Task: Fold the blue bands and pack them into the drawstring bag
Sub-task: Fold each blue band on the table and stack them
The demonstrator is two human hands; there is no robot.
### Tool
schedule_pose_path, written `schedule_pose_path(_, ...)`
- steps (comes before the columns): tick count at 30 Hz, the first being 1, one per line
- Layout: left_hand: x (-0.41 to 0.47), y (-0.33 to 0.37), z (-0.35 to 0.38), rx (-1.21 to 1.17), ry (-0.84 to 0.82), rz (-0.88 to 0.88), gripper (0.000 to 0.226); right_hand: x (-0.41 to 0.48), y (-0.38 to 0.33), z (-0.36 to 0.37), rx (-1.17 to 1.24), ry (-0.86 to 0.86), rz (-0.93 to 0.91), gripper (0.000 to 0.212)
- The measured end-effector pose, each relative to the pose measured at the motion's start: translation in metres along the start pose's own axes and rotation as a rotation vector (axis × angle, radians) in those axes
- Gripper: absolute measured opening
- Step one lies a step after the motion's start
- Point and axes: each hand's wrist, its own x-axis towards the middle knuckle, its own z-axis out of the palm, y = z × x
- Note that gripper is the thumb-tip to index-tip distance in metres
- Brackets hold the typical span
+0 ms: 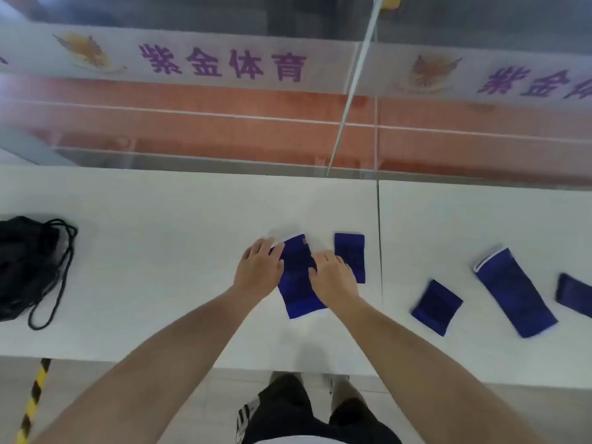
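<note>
Between both flat, spread hands (pixel 260 270) (pixel 333 277), grip unclamped, one blue band (pixel 296 283).

Your drawstring bag (pixel 22 264) lies at the frame's left edge on the table (pixel 160 251); five bands spread from centre (pixel 296 283) to the right edge (pixel 575 294).

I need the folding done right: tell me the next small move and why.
Probably fold the long band in half. Both the left hand and right hand rest on it, it lies full length, and the band beside it is already short; the drawstring bag waits far left.
</note>
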Motion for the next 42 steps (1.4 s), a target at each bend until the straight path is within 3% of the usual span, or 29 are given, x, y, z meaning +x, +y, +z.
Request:
schedule_pose_path(8,0.023,-0.023,0.019,-0.06,-0.157,-0.023,0.047,0.054,-0.017,0.021,0.181,-0.094,0.068,0.046)
schedule_pose_path(14,0.022,-0.028,0.028,-0.108,-0.168,-0.043,0.06,0.06,-0.027,0.029,0.377,-0.017,0.237,0.049)
schedule_pose_path(17,0.017,-0.029,0.025,-0.204,-0.154,-0.052,0.047,0.058,-0.027,0.024,0.499,-0.021,0.336,0.037)
schedule_pose_path(20,0.008,-0.026,0.018,-0.22,-0.077,-0.056,0.028,0.049,-0.023,0.018,0.45,-0.031,0.293,0.022)
schedule_pose_path(24,-0.002,-0.01,0.003,-0.242,0.013,-0.041,0.019,0.027,-0.01,0.005,0.467,-0.033,0.223,0.009)
schedule_pose_path(32,-0.03,0.066,-0.033,-0.276,0.115,0.101,0.014,-0.037,0.036,-0.03,0.502,0.017,0.096,0.009)
schedule_pose_path(42,-0.086,0.231,-0.086,-0.253,0.257,0.166,0.019,-0.143,0.133,-0.085,0.567,0.002,0.024,0.019)
